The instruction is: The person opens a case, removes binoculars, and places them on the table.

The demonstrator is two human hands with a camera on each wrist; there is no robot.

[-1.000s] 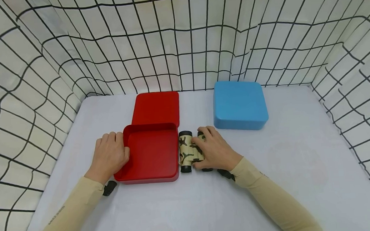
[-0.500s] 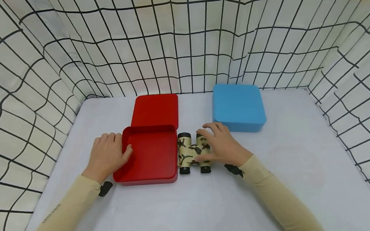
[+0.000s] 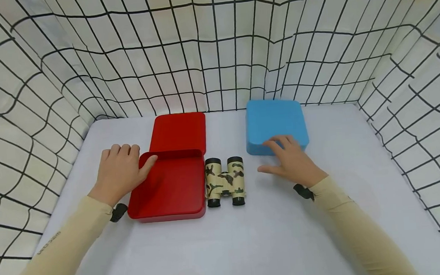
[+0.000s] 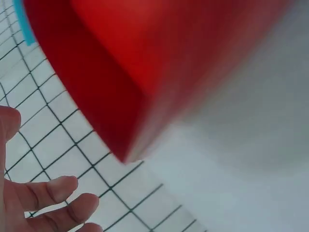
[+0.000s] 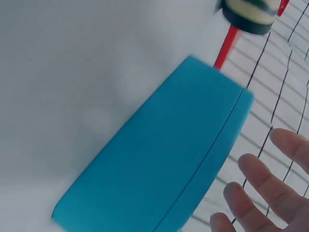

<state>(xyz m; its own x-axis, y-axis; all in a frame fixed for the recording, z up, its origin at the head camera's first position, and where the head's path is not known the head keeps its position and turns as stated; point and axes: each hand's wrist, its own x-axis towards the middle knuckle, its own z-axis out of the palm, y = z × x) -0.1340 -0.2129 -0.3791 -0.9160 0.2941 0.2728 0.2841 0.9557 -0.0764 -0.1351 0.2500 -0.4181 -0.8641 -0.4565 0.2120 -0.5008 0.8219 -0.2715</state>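
Observation:
A red box (image 3: 166, 201) lies with its hinged lid (image 3: 179, 132) laid back behind it, its inside facing up. My left hand (image 3: 120, 172) is over the box's left side, thumb spread; in the left wrist view its fingers (image 4: 63, 191) stand apart from the box and hold nothing. Camouflage binoculars (image 3: 225, 182) lie along the box's right side, untouched. Near the front of a closed blue box (image 3: 276, 118), my right hand (image 3: 292, 160) hovers with fingers and thumb spread. In the right wrist view a gap shows between those fingers (image 5: 270, 188) and the blue box.
A white-covered table (image 3: 227, 247) carries the boxes and binoculars. Wall sheets with a black grid (image 3: 218, 52) enclose it at the back and both sides. Dark straps sit at both wrists.
My right hand has let go of the binoculars and moved right and up to the blue box. The left hand has loosened from the red box's left wall and lifted slightly.

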